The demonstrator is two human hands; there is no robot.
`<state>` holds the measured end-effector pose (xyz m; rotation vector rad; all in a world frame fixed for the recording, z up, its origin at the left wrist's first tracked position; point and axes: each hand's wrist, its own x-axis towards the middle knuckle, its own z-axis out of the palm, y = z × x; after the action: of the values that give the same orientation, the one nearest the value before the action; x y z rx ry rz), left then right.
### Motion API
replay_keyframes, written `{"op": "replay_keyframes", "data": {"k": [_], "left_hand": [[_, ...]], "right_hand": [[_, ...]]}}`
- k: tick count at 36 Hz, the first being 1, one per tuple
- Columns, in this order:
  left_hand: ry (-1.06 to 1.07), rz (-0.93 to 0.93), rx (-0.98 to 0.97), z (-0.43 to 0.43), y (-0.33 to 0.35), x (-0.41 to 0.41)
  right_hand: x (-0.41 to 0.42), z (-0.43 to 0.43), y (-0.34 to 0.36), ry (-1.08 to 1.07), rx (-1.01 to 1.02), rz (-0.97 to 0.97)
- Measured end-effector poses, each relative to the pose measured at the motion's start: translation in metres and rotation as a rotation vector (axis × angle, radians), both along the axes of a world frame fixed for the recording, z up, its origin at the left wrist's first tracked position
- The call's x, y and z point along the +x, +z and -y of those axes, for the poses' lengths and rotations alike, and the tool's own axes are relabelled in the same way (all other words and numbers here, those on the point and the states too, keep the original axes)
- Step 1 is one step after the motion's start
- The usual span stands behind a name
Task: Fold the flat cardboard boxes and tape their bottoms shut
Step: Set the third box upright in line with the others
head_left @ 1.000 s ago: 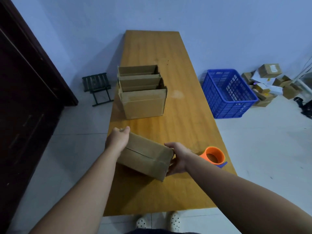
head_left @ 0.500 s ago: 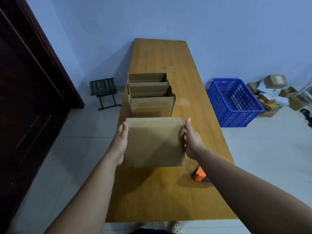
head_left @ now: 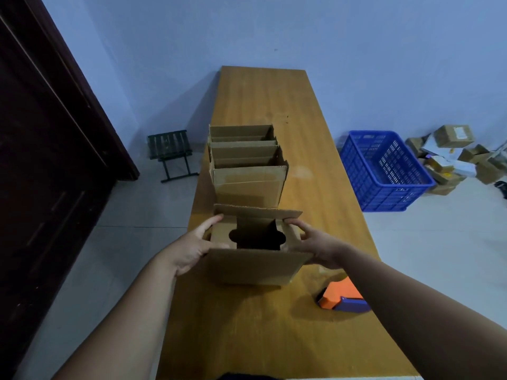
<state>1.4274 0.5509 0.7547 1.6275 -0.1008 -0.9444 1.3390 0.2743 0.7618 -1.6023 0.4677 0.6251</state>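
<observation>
The cardboard box (head_left: 255, 266) sits mouth-up at the near middle of the table (head_left: 263, 105), just this side of the row of folded boxes (head_left: 247, 182). The left hand (head_left: 192, 249) grips its left side, thumb over the flap; the right hand (head_left: 321, 244) grips the right side. The orange tape dispenser (head_left: 341, 296) lies near right.

The box (head_left: 255, 267) nearest you is plain brown cardboard, like the row of boxes (head_left: 247, 185) beyond it. Your table (head_left: 263, 105) is honey-yellow wood grain. Near right, the tape dispenser (head_left: 340, 297) is orange and dark blue. Far right, the crate (head_left: 384, 171) is bright blue lattice; far left, the stool (head_left: 168, 144) is dark green, slatted.
</observation>
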Motion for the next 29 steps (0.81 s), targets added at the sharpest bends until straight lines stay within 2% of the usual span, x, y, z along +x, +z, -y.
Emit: {"op": "replay_keyframes", "data": {"k": [2, 7, 12, 16, 20, 24, 29], "left_hand": [[-0.103, 0.093, 0.142, 0.005, -0.002, 0.006], [-0.34, 0.29, 0.488, 0.028, 0.0, 0.016], [-0.348, 0.36, 0.532, 0.045, -0.002, 0.022], [-0.342, 0.367, 0.544, 0.044, -0.005, 0.032], [-0.333, 0.388, 0.576, 0.04, -0.006, 0.043], [-0.328, 0.444, 0.632, 0.037, -0.007, 0.051], [-0.28, 0.553, 0.68, 0.044, -0.001, 0.065]], "right_hand": [[0.007, -0.004, 0.003, 0.118, -0.194, -0.019], [0.036, -0.016, 0.002, 0.177, -0.609, 0.003], [0.048, -0.02, 0.001, 0.187, -0.809, -0.008], [0.06, -0.016, -0.003, 0.144, -0.81, -0.014], [0.074, -0.006, 0.0, -0.012, -0.594, -0.032], [0.081, 0.001, 0.002, -0.046, -0.459, -0.001], [0.09, 0.006, -0.004, -0.109, -0.514, 0.107]]}}
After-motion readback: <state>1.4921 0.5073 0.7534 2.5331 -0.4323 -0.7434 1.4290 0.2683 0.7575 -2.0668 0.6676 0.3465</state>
